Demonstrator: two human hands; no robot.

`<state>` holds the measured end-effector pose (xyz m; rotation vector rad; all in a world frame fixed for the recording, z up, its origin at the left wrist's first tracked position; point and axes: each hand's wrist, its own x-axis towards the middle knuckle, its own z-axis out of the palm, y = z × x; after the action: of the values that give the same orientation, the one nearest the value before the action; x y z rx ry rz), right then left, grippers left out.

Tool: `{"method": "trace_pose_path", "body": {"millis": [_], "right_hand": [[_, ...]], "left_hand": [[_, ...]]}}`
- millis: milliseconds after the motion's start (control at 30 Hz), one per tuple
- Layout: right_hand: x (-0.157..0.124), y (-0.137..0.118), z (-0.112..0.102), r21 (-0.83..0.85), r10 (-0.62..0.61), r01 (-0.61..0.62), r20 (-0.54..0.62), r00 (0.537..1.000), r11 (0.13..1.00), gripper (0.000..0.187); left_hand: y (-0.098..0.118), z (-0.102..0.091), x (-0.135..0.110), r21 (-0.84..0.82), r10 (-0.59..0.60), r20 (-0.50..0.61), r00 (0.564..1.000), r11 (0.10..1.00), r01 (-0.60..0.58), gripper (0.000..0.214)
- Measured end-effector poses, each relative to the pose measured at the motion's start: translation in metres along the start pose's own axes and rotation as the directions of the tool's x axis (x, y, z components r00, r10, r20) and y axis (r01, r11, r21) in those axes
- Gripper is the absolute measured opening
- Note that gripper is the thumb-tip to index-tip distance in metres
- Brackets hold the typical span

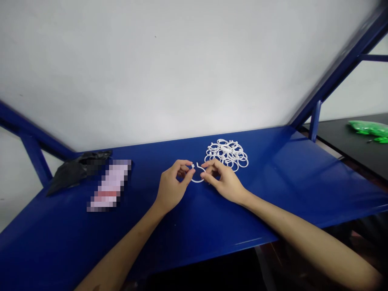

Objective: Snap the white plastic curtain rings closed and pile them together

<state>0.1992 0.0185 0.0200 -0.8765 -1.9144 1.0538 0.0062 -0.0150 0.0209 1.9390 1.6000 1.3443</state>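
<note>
My left hand (173, 185) and my right hand (222, 180) hold one white plastic ring (197, 180) between them, just above the blue shelf (273, 190). Each hand pinches one end of the ring with thumb and forefinger, and the ring's gap faces up between the fingertips. A pile of several more white rings (227, 154) lies on the shelf right behind my right hand.
A black bag (72, 169) lies at the shelf's back left, with a blurred pinkish packet (109, 185) beside it. Blue frame bars rise at both sides. A black table at the right carries green plastic pieces (370, 130). A white wall stands behind.
</note>
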Motion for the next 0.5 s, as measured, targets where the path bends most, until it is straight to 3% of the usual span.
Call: {"method": "trace_pose_path", "body": {"millis": [333, 500], "right_hand": [[-0.002, 0.001, -0.001, -0.19, -0.153, 0.157, 0.035, 0.988, 0.969, 0.016], [-0.003, 0.0, -0.002, -0.254, -0.193, 0.198, 0.044, 0.98, 0.947, 0.015]], "left_hand": [[-0.009, 0.005, -0.002, -0.28, -0.137, 0.098, 0.986, 0.946, 0.16, 0.018], [-0.011, 0.005, -0.003, -0.329, -0.168, 0.126, 0.978, 0.923, 0.201, 0.023]]}}
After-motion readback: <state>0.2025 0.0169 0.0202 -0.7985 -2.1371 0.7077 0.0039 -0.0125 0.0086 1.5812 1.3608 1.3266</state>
